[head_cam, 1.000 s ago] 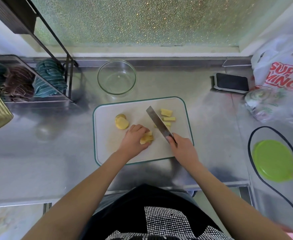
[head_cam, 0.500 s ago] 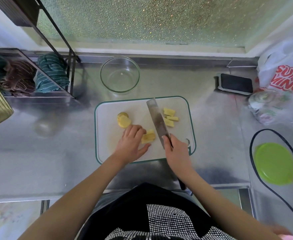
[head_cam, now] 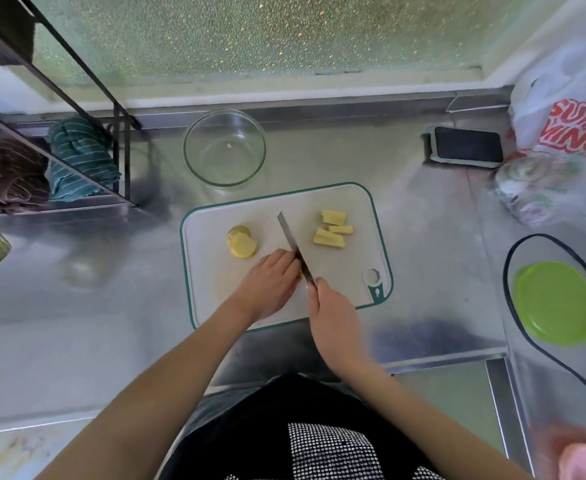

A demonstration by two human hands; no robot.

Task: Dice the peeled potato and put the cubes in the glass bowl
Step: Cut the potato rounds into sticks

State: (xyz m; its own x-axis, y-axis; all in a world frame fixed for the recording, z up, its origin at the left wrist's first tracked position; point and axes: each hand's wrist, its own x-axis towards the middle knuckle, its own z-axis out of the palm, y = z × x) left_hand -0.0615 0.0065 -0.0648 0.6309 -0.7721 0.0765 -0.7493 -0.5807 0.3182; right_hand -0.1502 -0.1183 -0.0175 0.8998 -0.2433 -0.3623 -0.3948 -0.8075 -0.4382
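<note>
Now the steel kitchen knife stands edge-down close against the left hand, where half a second ago its blade lay tilted with the flat showing. The left fingers, then spread beside the piece, have curled down over it. That yellow potato piece is almost wholly hidden under the knuckles; only a sliver shows by the blade. The knife's handle is covered by the right hand, fingers clenched around it. Both forearms reach forward over the white, green-rimmed cutting board. Two round potato slices lie left of the blade, cut potato sticks to its right. The clear glass bowl sits beyond the board, holding no cubes.
</note>
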